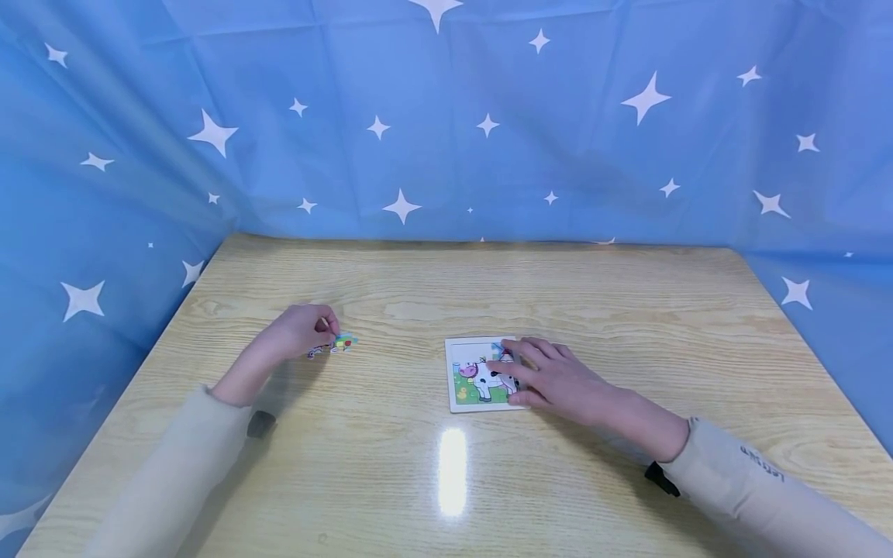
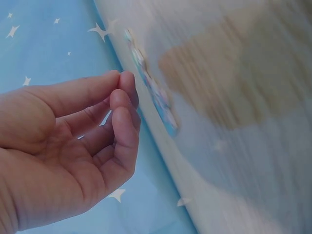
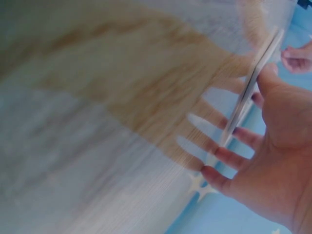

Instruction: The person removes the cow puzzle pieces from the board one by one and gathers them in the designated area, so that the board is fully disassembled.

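A square jigsaw puzzle (image 1: pixel 463 391) with a cow picture and a pale frame lies flat near the middle of the table. My right hand (image 1: pixel 561 380) rests over its right side, fingers spread, covering part of the picture. In the right wrist view the puzzle (image 3: pixel 251 80) shows edge-on beside the thumb and fingertips. To the left, my left hand (image 1: pixel 300 333) hovers at a small cluster of loose colourful puzzle pieces (image 1: pixel 343 343). Thumb and index fingertips meet in the left wrist view; nothing shows between them. The pieces (image 2: pixel 151 87) lie on the table beyond the fingertips.
The wooden table (image 1: pixel 391 465) has a glossy top with a bright light reflection below the puzzle. A blue curtain (image 1: pixel 446 155) with white stars hangs along the back and both sides. Dark straps show at both sleeve cuffs.
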Tool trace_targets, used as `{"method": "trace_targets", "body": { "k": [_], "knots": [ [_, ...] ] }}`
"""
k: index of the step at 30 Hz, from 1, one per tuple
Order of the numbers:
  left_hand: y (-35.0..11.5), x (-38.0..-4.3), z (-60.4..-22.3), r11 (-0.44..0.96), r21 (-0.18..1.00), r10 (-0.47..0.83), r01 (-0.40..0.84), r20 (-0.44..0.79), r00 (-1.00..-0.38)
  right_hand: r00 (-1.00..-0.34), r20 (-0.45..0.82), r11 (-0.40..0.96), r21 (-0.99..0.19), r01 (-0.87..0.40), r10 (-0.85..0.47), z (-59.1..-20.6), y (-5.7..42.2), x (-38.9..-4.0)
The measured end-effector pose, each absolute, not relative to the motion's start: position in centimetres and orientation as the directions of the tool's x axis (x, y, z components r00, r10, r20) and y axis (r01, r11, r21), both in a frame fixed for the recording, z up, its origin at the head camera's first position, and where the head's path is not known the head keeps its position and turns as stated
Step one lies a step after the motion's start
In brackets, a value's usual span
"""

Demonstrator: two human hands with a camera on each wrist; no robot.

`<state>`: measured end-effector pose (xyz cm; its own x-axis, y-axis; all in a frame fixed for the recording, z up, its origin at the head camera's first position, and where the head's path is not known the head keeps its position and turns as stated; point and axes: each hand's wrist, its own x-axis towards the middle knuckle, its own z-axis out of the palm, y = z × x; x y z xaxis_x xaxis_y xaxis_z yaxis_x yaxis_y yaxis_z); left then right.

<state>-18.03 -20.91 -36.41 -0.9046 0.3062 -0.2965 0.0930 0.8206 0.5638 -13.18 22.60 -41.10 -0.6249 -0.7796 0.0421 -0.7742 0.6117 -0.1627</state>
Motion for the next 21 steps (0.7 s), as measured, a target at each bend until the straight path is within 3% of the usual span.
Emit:
{"method": "trace_targets", "body": {
  "k": [14, 21],
  "knots": [
    [-19.3, -17.5, -36.2, 0.787, 0.604, 0.345, 0.125, -0.263, -0.901, -0.607, 0.076, 0.596, -0.128, -0.793, -0.791, -41.1, 22.6, -13.1],
    [-18.0, -17.2, -36.2, 0.776, 0.611, 0.377, 0.157, -0.25, -0.892, -0.64, 0.036, 0.628, -0.159, -0.762, -0.767, -40.8, 22.4, -13.1]
  ]
}}
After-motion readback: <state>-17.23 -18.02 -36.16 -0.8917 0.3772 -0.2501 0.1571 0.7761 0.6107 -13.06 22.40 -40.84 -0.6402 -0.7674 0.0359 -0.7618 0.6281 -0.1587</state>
